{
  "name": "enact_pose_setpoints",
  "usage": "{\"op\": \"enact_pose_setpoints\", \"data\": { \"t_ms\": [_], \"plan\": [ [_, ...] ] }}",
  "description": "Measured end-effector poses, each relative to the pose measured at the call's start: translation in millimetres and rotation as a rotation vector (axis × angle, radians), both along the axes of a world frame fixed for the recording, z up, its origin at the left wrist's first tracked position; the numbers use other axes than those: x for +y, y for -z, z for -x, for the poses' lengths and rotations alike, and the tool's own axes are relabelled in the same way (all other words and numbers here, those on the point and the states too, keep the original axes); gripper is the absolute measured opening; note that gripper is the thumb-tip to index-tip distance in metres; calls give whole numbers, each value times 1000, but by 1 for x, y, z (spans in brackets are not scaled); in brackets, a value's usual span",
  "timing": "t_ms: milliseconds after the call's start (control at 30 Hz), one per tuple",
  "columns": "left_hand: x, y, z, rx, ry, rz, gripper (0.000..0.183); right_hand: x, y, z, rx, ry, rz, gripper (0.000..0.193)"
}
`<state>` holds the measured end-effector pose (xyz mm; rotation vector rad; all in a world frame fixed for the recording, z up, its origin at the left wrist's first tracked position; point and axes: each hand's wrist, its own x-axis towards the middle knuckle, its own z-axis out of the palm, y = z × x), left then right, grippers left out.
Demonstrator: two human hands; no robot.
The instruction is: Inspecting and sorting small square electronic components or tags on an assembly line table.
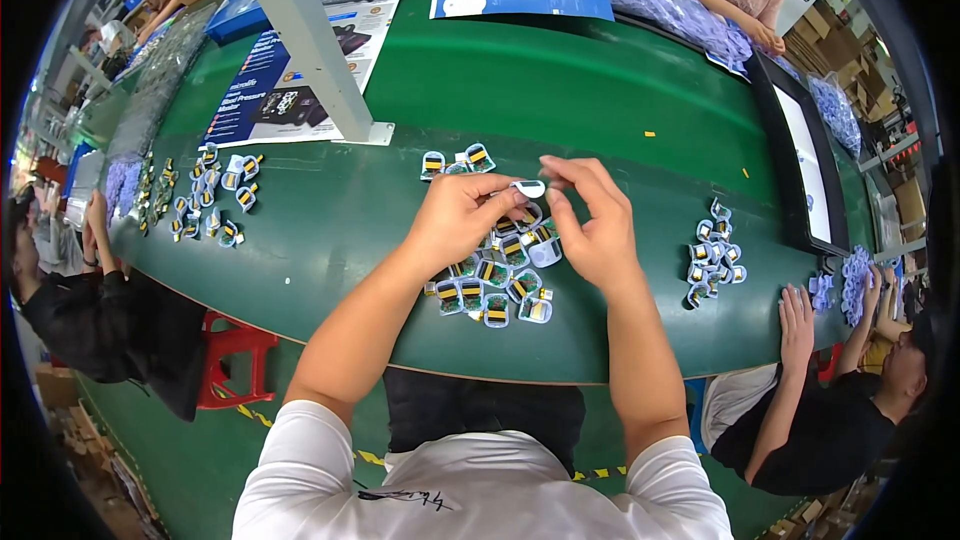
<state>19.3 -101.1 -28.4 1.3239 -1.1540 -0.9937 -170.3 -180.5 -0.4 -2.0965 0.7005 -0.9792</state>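
My left hand (452, 217) pinches a small rounded plastic part (530, 188), white with a dark section, between thumb and fingers. Close to its right side is my right hand (603, 228), with thumb and fingers apart and nothing visible between them; its fingertips are slightly blurred. Below and between both hands lies a loose pile of small pale-blue housings (495, 273) with green circuit boards and black-and-yellow pieces. A few more such housings (478, 157) sit just beyond my left hand, which partly hides them.
More small housings lie in a group at left (207, 192) and a cluster at right (714, 255). A grey metal post (312, 50) stands on the green table (480, 70). At the right is a black-framed tray (800, 155). Co-workers sit on both sides and across.
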Motion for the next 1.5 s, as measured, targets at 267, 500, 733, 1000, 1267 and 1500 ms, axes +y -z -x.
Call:
{"op": "enact_pose_setpoints", "data": {
  "t_ms": [267, 500, 733, 1000, 1267, 1500],
  "plan": [
    [4, -8, -13, -570, -131, 397, 24, 8, -8, -8, 21, -295, 471, 40],
    [1, -14, -11, -445, -129, 562, 33, -20, 4, 12, -175, -65, 273, 33],
    [6, -8, -7, -473, -150, 622, 32, -4, 8, -1, -175, -98, 367, 24],
    [3, -10, -10, -479, -150, 606, 30, -5, 7, -4, -193, -81, 407, 22],
    [8, -1, 4, 193, -127, 132, 21, 1, 3, -7, -98, 9, 648, 32],
    [12, -9, 6, 292, -73, 44, 20, 5, 7, -11, 16, 5, 674, 36]
  ]
}}
